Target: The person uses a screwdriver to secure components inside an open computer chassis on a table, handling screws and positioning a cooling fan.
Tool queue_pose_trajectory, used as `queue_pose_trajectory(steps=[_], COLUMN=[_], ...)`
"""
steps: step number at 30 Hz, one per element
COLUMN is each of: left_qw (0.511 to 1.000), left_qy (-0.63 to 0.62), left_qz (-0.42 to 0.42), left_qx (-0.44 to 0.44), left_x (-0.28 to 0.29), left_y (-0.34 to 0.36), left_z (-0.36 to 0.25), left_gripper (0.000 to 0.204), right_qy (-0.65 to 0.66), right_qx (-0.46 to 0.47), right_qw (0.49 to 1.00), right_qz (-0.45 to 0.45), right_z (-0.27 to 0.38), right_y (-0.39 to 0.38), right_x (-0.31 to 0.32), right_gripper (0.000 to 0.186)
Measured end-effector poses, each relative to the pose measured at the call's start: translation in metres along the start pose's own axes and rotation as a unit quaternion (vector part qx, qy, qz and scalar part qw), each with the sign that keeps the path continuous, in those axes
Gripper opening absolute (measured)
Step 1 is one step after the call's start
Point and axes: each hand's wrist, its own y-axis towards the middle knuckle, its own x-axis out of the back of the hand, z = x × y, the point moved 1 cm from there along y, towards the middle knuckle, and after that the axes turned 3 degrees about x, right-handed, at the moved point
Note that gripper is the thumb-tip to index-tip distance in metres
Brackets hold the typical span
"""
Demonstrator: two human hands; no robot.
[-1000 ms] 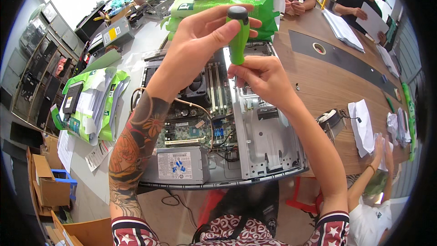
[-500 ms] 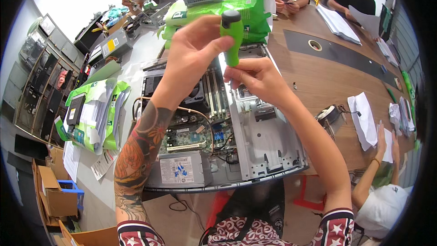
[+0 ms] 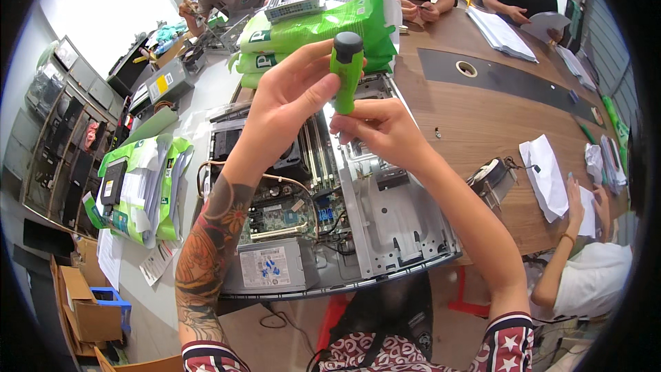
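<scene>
A green screwdriver (image 3: 348,79) with a black end cap stands nearly upright above an opened desktop computer (image 3: 406,224). My left hand (image 3: 292,93) grips its handle, thumb on the near side and fingers partly behind it. Just below, my right hand (image 3: 382,127) pinches the lower end of the screwdriver; the shaft and tip are hidden by the fingers. Under my hands the computer's metal case shows its circuit board (image 3: 289,217), memory slots, cables, and a power supply (image 3: 268,266) with a white label at the near left.
Green paper packs (image 3: 317,24) with a metal drive cage on top stand beyond the case. Opened paper packs (image 3: 141,186) lie left. On the right are a fan-like part (image 3: 489,179), white paper (image 3: 544,176) and a tiny screw-like piece (image 3: 438,133). Several people sit around the table.
My hands and the screwdriver have shifted slightly down in the picture, and the left fingers sit differently around the handle. The whole view has shifted a little. Both hands keep hold of the screwdriver.
</scene>
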Motion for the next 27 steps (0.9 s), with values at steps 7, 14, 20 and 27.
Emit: queue_pose_trajectory(steps=[7,14,20,27], left_qw=[1.000,0.999,0.999,0.951], left_qy=[-0.015,-0.036,-0.014,0.299], left_qz=[0.016,-0.002,-0.029,-0.018], left_qx=[0.006,0.030,0.029,0.077], left_x=[-0.001,-0.006,-0.005,0.010], left_y=[-0.001,-0.004,-0.003,-0.048], left_z=[0.004,-0.002,-0.007,-0.055], left_gripper=[0.052,0.051,0.047,0.022], right_qy=[-0.020,-0.026,-0.041,-0.025], right_qx=[0.011,0.050,0.080,0.083], right_qw=[1.000,0.998,0.995,0.970], right_qz=[0.001,0.014,-0.049,-0.227], right_z=[-0.002,-0.003,0.002,0.063], right_y=[0.000,-0.002,-0.003,-0.058], right_x=[-0.002,-0.002,0.007,0.058], right_gripper=[0.013,0.010,0.014,0.015])
